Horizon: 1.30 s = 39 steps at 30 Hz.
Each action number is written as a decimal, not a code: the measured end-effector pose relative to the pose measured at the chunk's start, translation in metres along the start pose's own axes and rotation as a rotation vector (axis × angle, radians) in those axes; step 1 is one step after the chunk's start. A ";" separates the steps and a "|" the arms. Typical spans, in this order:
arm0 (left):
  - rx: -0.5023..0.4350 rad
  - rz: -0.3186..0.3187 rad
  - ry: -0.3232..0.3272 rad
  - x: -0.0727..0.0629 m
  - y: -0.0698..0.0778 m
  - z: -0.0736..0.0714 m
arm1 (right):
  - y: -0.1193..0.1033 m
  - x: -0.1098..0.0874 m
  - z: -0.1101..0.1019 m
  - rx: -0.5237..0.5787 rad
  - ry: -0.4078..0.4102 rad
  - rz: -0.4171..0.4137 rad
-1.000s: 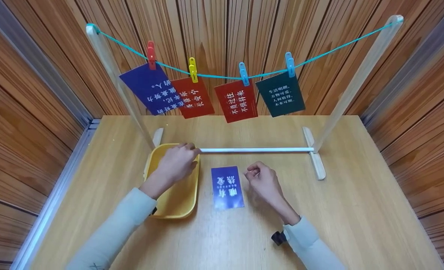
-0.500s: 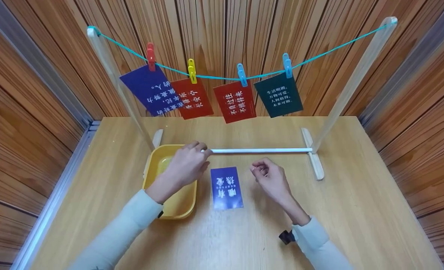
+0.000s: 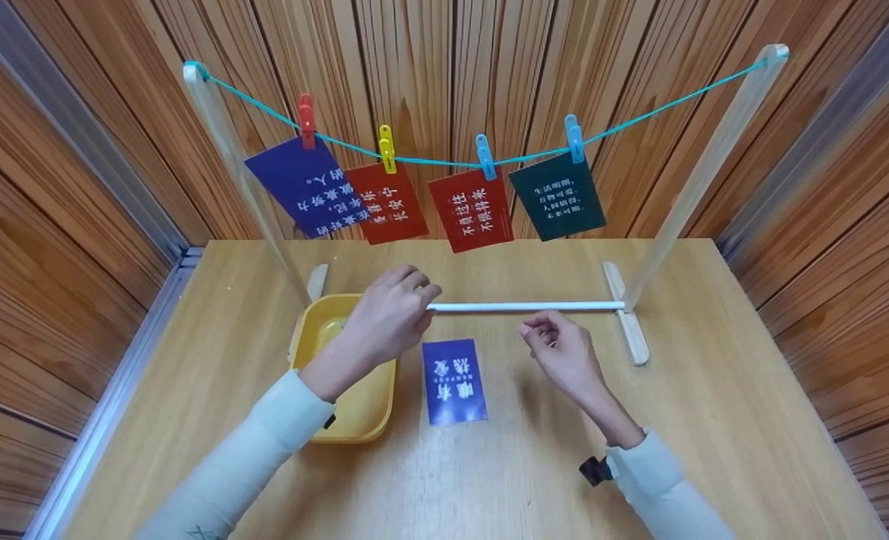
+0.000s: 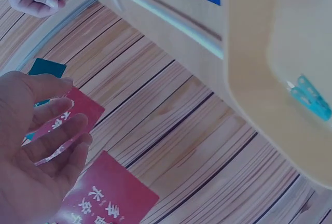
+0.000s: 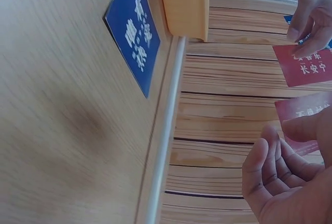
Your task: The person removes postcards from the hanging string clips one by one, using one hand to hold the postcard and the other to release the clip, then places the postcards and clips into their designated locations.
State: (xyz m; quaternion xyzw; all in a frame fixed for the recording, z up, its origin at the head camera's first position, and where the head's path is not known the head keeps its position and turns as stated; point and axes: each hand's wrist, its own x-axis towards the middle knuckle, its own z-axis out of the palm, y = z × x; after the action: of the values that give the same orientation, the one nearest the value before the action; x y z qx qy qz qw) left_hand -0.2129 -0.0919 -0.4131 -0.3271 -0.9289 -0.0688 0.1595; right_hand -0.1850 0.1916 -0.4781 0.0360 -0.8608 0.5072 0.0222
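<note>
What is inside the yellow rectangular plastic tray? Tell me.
Inside the yellow rectangular plastic tray, the left wrist view shows a blue-green plastic clip. In the head view, the left hand hides part of the interior.

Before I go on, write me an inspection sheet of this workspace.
Surface: wood-grain table; a loose blue card lies on it, right of the yellow tray.
Job's things: four hanging cards, held on a teal cord by a red clip, a yellow clip and two blue clips; at least one teal clip lies in the tray.
Clutter: nothing seen beyond tiny specks.
Grippers: left hand and right hand both have loosely curled fingers; nothing seen in either.
Cables: nothing seen.
Surroundings: wooden posts carry the cord; wood-look panels stand behind and at both sides.
</note>
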 end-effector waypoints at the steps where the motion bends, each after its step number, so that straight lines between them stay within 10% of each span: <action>1: -0.004 -0.003 0.005 0.001 0.001 -0.002 | -0.001 0.001 -0.002 0.003 0.003 -0.003; 39: -0.071 0.009 0.118 0.044 0.023 -0.041 | -0.021 0.017 -0.066 0.014 0.138 -0.031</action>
State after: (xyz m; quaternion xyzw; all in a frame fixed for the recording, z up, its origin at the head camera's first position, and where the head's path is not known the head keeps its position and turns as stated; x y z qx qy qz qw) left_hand -0.2204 -0.0581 -0.3593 -0.3322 -0.9134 -0.1199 0.2026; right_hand -0.1997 0.2391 -0.4267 0.0145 -0.8531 0.5139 0.0892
